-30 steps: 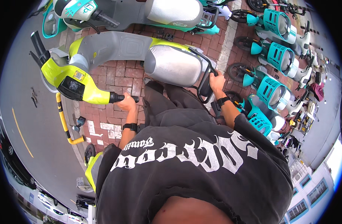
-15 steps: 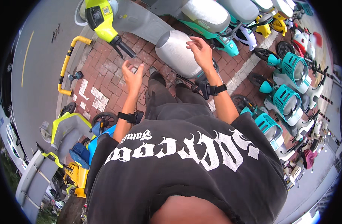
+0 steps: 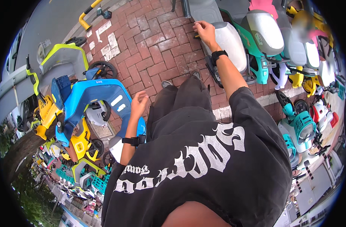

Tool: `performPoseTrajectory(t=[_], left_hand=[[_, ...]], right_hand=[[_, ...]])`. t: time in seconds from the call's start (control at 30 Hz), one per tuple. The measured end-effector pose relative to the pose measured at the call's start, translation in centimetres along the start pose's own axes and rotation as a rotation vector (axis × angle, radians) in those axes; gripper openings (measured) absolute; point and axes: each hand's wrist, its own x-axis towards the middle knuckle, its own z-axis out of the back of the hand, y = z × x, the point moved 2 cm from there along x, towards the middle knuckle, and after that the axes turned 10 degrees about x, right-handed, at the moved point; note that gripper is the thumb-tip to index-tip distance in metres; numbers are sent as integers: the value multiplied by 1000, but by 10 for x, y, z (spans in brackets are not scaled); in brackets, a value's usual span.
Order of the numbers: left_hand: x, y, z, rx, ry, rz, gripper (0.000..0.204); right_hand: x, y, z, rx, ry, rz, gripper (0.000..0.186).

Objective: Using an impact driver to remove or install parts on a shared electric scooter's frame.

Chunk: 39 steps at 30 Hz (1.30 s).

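standing on red brick paving (image 3: 157, 41) in dark trousers (image 3: 184, 100) and a dark t-shirt (image 3: 207, 170) with white lettering; left hand (image 3: 139, 104) raised low in front of the body, fingers loosely bent and apart from the thumb, nearest to a blue scooter (image 3: 119, 90) on the left, just beside its floorboard in view; right hand (image 3: 207, 34) stretched farther forward, fingers curled, at the near edge of a silver-seated scooter (image 3: 229, 39) on the upper right, a little below a black handlebar grip (image 3: 186, 8); cannot tell right fingertips pressed together from fingertips slightly apart, nor contact with the seat from mere nearness; black wristbands (image 3: 219, 55) on both arms; beyond the silver-seated scooter, a teal scooter (image 3: 256, 56) close alongside; farther right, more scooters with teal baskets (image 3: 304, 126); behind the blue scooter, a yellow scooter (image 3: 82, 142) and, toward the road, a lime-edged scooter (image 3: 72, 46); at the upper left, a yellow-and-black barrier (image 3: 82, 20) beside the paving, with a small dark object (image 3: 104, 13) near it.
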Motion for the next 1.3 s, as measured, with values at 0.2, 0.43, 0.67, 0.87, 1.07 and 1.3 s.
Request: performPoseTrajectory(t=[0.2, 0.43, 0.67, 0.87, 1.07, 1.3], left_hand=[[-54, 94, 52, -52, -206, 207, 33], [-64, 149, 86, -35, -330, 233, 30], [-30, 219, 27, -231, -337, 342, 26], [-5, 263, -52, -406, -194, 442, 27], [14, 252, -125, -533, -193, 445, 28], [-14, 158, -120, -632, -360, 387, 32]], right_hand=[[18, 4, -155, -22, 194, 143, 27], [66, 3, -291, -360, 544, 308, 31], [117, -80, -298, -1061, 1175, 577, 23], [155, -189, -280, -834, 1256, 658, 20], [92, -177, -368, -710, 1108, 721, 28], [-112, -146, -392, 168, 864, -90, 25]])
